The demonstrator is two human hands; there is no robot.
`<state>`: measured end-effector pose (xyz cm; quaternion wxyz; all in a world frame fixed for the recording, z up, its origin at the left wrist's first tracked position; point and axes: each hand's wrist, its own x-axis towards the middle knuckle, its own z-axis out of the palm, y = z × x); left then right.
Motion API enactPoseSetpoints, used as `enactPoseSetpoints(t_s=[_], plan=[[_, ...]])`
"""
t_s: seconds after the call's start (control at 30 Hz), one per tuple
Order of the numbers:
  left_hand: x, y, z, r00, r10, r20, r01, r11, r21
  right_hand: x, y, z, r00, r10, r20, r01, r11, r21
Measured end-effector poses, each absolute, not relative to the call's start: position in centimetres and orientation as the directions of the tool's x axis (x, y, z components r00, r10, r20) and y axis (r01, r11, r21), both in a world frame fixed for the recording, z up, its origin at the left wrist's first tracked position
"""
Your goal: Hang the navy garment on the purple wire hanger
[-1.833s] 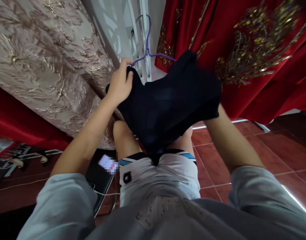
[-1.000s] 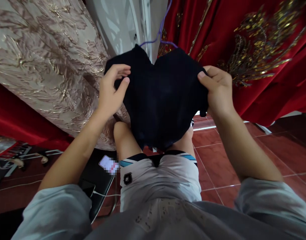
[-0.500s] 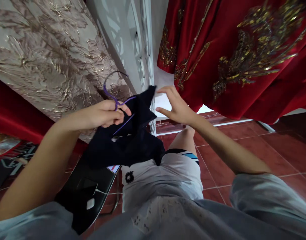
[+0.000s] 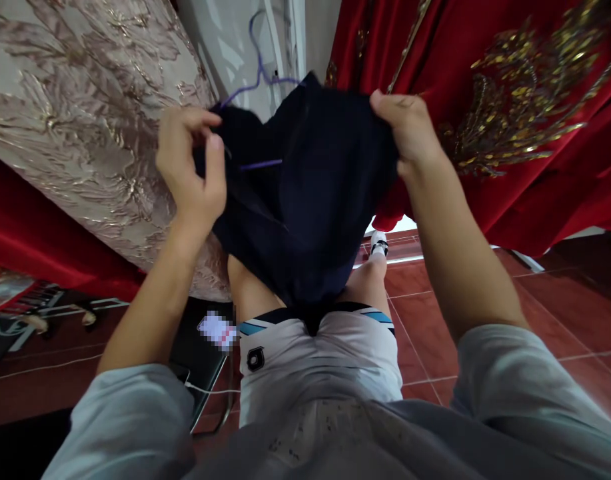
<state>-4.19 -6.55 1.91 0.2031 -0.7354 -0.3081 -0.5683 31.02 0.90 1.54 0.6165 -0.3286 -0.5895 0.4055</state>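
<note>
Navy garment on purple hanger, red drapes beside.

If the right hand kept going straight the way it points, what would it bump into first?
The right hand grips the dark garment's top edge and points up and away. Going on, it would most likely meet the red gold-embroidered cloth hanging just behind it, though depth between them is hard to judge.
</note>
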Motion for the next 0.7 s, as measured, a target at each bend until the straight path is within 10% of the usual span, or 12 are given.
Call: enactPoseSetpoints(t_s=[0.27, 0.4, 0.53, 0.6, 0.7], plan=[[-0.9, -10.6, -8.7, 0.333, 0.762, 0.556, 0.792, -0.545, 0.274, 34.9, -1.5, -4.6, 0.304, 0.825, 0.477, -0.111, 0.528, -0.842], [1.5, -10.8, -10.6, 0.143, 0.735, 0.663, 0.669, -0.565, 0.483, 33.8, -3.8, -6.7, 0.423, 0.735, 0.53, 0.023, 0.576, -0.817], [5.2, -12.2, -10.8, -0.079, 0.658, 0.749, 0.417, -0.66, 0.625, 28.8, -8.6, -9.1, 0.687, 0.328, 0.649, 0.328, 0.656, -0.679], [7.0, -13.1, -11.1, -0.192, 0.661, 0.725, 0.278, -0.672, 0.686, 25.6, -10.8, -11.5, 0.702, 0.443, 0.557, 0.219, 0.61, -0.762], [9.1, -14.5, -11.5, -0.293, 0.689, 0.663, 0.118, -0.662, 0.74, 21.6, -12.7, -15.1, 0.282, 0.918, 0.277, -0.013, 0.293, -0.956]])
